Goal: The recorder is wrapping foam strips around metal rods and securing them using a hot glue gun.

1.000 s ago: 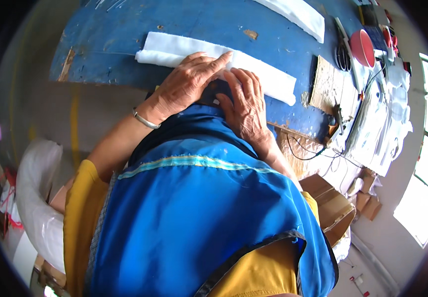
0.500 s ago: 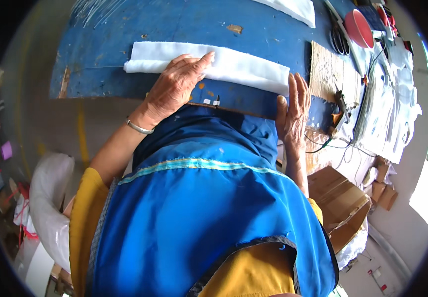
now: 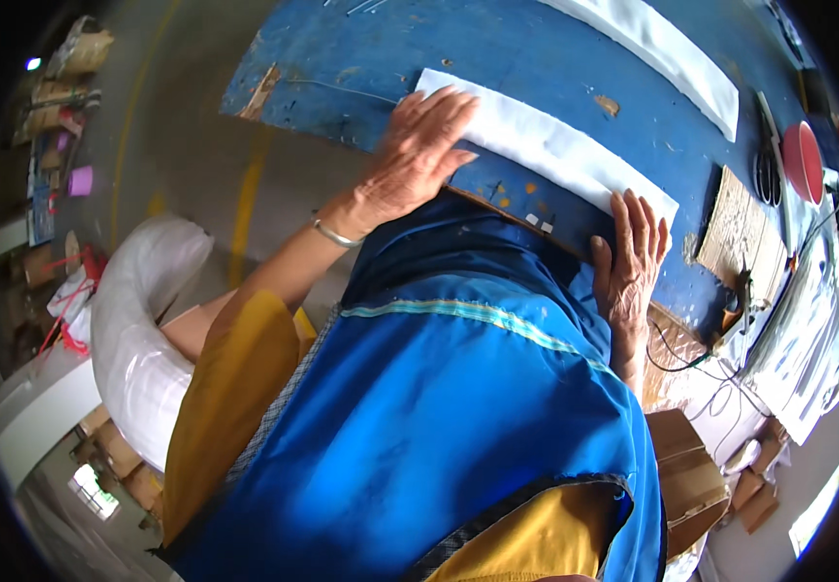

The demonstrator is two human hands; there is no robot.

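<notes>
I am in a workshop where cloth gets worked on. My counter [image 3: 361, 68] is old wood with worn blue paint, chips and scratches. Long folded white cloths [image 3: 555, 150] lie on it, and a second white strip [image 3: 672, 48] lies farther back. Cardboard boxes [image 3: 691, 475] stand on the floor by my side, with loose black wires [image 3: 681, 354] near them. A big white roll [image 3: 138, 339] sits on my other side. The floor is bare grey concrete with a yellow line [image 3: 245, 209] painted on it.
</notes>
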